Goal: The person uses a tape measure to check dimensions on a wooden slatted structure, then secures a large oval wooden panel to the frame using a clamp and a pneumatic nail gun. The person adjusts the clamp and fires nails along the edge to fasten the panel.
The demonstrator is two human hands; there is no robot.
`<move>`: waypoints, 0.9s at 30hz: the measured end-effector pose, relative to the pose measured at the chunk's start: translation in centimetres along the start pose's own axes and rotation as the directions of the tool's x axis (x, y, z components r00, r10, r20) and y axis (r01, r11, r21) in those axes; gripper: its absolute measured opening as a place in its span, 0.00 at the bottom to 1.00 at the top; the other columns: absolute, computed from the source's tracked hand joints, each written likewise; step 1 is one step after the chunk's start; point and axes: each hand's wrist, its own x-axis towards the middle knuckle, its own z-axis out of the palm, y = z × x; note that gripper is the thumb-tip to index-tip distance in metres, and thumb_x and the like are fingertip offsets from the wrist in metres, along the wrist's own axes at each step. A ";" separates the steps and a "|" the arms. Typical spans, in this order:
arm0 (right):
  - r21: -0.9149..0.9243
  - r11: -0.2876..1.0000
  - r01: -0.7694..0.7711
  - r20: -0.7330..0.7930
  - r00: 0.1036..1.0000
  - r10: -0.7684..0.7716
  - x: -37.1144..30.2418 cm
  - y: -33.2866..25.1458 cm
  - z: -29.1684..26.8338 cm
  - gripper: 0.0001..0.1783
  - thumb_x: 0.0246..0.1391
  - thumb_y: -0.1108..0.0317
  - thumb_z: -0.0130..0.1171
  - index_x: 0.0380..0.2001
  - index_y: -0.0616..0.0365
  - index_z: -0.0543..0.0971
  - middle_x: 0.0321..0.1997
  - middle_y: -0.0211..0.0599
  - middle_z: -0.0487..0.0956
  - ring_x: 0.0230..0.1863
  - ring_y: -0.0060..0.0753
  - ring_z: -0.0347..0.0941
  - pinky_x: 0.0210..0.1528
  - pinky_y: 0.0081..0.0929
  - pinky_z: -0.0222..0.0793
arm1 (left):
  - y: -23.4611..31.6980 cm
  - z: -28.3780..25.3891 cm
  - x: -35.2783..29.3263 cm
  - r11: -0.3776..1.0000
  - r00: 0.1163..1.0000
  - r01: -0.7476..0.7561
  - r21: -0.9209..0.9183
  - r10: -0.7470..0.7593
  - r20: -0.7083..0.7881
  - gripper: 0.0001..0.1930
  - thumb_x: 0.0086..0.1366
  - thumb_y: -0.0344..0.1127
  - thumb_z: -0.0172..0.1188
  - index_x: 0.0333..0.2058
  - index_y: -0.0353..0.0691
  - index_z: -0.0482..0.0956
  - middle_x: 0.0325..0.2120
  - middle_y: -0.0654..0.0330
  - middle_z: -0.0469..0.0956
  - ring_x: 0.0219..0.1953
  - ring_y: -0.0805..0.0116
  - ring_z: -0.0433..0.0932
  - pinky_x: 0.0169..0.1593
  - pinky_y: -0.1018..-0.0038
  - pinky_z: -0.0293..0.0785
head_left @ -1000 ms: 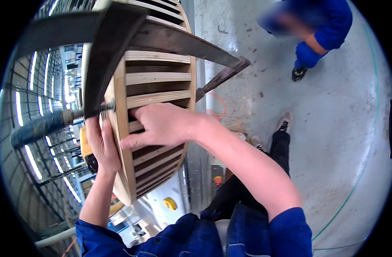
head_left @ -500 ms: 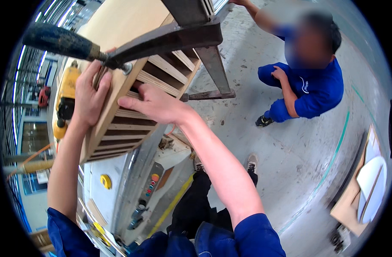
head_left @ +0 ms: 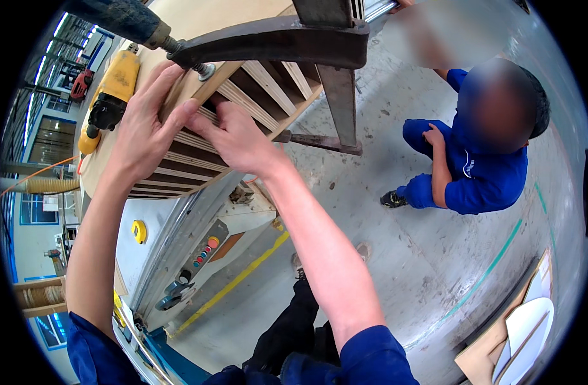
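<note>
In front of me stands a slatted plywood piece [head_left: 242, 106], with thin slats set side by side between pale wooden edges. My left hand [head_left: 143, 125] is closed over its upper edge, with the thumb on the near face. Close beside it, my right hand [head_left: 239, 138] grips the slats; its fingertips disappear into a gap. The two thumbs nearly meet. A dark metal bar clamp [head_left: 275, 46] spans the piece, its screw pad pressing on the edge just above my fingers. Left of my left hand lies a yellow and black power tool [head_left: 117, 80].
A co-worker in blue [head_left: 486, 167] crouches on the right. Below the piece are a yellow tape measure [head_left: 138, 231] and a machine's button panel [head_left: 207, 250]. Boards [head_left: 512, 333] lean at the lower right. A cable reel [head_left: 43, 295] stands at the left.
My left thumb has moved out along the edge toward my right thumb. The view has shifted, so the clamp and piece appear further right and the co-worker lower.
</note>
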 end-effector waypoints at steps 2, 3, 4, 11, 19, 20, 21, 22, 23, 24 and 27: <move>-0.004 0.998 -0.055 0.012 0.998 0.055 -0.4 -0.4 0.1 0.31 0.62 0.45 0.61 0.48 0.68 0.77 0.39 0.51 0.80 0.41 0.50 0.77 0.44 0.40 0.71 | 1.2 -0.1 0.4 0.998 0.999 0.044 -0.038 -0.044 0.001 0.30 0.66 0.48 0.64 0.57 0.28 0.73 0.53 0.46 0.77 0.54 0.48 0.78 0.59 0.65 0.72; -0.104 0.989 -0.103 0.025 0.994 0.106 -0.8 -0.9 0.1 0.29 0.63 0.49 0.61 0.51 0.68 0.76 0.42 0.50 0.81 0.42 0.47 0.77 0.46 0.38 0.71 | 2.0 -0.1 0.7 0.996 0.999 0.044 -0.078 -0.045 -0.011 0.30 0.64 0.48 0.66 0.55 0.29 0.74 0.50 0.48 0.79 0.51 0.49 0.79 0.57 0.64 0.73; -0.209 0.963 -0.172 0.025 0.983 0.181 -1.6 -1.5 0.0 0.27 0.63 0.55 0.62 0.56 0.67 0.74 0.45 0.47 0.81 0.44 0.39 0.76 0.50 0.32 0.71 | 2.9 0.0 1.1 0.990 0.997 0.075 -0.121 -0.077 -0.014 0.30 0.62 0.49 0.68 0.53 0.30 0.76 0.47 0.49 0.80 0.49 0.49 0.80 0.55 0.64 0.74; -0.392 0.914 0.105 -0.350 0.902 -0.254 -12.5 -9.1 -4.4 0.13 0.61 0.70 0.59 0.46 0.67 0.82 0.44 0.46 0.85 0.44 0.35 0.82 0.49 0.28 0.76 | 7.7 3.3 3.3 0.916 0.852 0.401 0.024 -0.363 -0.378 0.34 0.51 0.57 0.78 0.49 0.37 0.85 0.36 0.50 0.87 0.39 0.52 0.86 0.46 0.62 0.79; -0.435 0.851 0.294 -0.395 0.787 -0.474 -7.1 -14.3 -11.1 0.19 0.65 0.68 0.55 0.53 0.71 0.78 0.52 0.43 0.80 0.51 0.28 0.77 0.53 0.25 0.73 | 6.9 4.3 3.1 0.886 0.834 0.463 0.038 -0.421 -0.357 0.30 0.50 0.62 0.75 0.34 0.36 0.85 0.26 0.52 0.85 0.34 0.50 0.86 0.41 0.58 0.79; -0.317 0.912 0.260 -0.423 0.821 -0.382 -6.0 -14.5 -11.4 0.19 0.64 0.65 0.57 0.53 0.67 0.80 0.52 0.41 0.81 0.52 0.29 0.77 0.55 0.29 0.72 | 6.9 4.2 3.1 0.873 0.826 0.486 0.043 -0.443 -0.348 0.31 0.50 0.62 0.75 0.34 0.35 0.85 0.26 0.52 0.85 0.34 0.49 0.85 0.41 0.58 0.79; -0.214 0.945 0.247 -0.408 0.857 -0.316 -5.1 -14.6 -11.7 0.19 0.64 0.62 0.59 0.53 0.62 0.81 0.52 0.39 0.81 0.52 0.30 0.77 0.57 0.32 0.71 | 6.9 4.2 3.1 0.867 0.824 0.496 0.048 -0.452 -0.342 0.31 0.50 0.61 0.75 0.34 0.35 0.85 0.26 0.51 0.85 0.34 0.49 0.85 0.41 0.57 0.79; -0.085 0.962 0.260 -0.405 0.873 -0.272 -4.4 -14.6 -11.8 0.19 0.63 0.59 0.60 0.53 0.58 0.82 0.52 0.37 0.81 0.53 0.30 0.77 0.60 0.36 0.70 | 6.9 4.2 3.1 0.862 0.824 0.504 0.056 -0.461 -0.329 0.31 0.50 0.61 0.75 0.33 0.34 0.85 0.25 0.51 0.85 0.34 0.49 0.85 0.41 0.57 0.79; -0.133 0.974 0.185 -0.387 0.895 -0.223 -4.0 -14.4 -11.7 0.18 0.62 0.63 0.62 0.51 0.61 0.82 0.48 0.35 0.82 0.48 0.25 0.77 0.54 0.29 0.70 | 7.0 4.2 3.1 0.859 0.820 0.511 0.041 -0.472 -0.322 0.30 0.51 0.61 0.74 0.34 0.34 0.85 0.26 0.50 0.85 0.34 0.49 0.85 0.41 0.57 0.79; -0.156 0.978 0.141 -0.391 0.900 -0.192 -3.6 -13.9 -11.3 0.17 0.61 0.67 0.63 0.50 0.64 0.82 0.44 0.33 0.83 0.44 0.20 0.76 0.49 0.23 0.71 | 7.0 4.1 3.0 0.856 0.820 0.516 0.028 -0.484 -0.306 0.29 0.52 0.60 0.74 0.34 0.34 0.85 0.27 0.50 0.85 0.35 0.49 0.85 0.42 0.57 0.79; -0.181 0.973 0.146 -0.131 0.977 -0.171 -1.0 -13.1 -11.5 0.17 0.61 0.71 0.63 0.52 0.64 0.81 0.45 0.35 0.84 0.37 0.20 0.78 0.42 0.21 0.74 | 6.7 3.9 2.4 0.904 0.860 0.426 0.019 -0.399 -0.317 0.26 0.56 0.56 0.71 0.38 0.35 0.84 0.30 0.49 0.85 0.37 0.48 0.85 0.43 0.57 0.78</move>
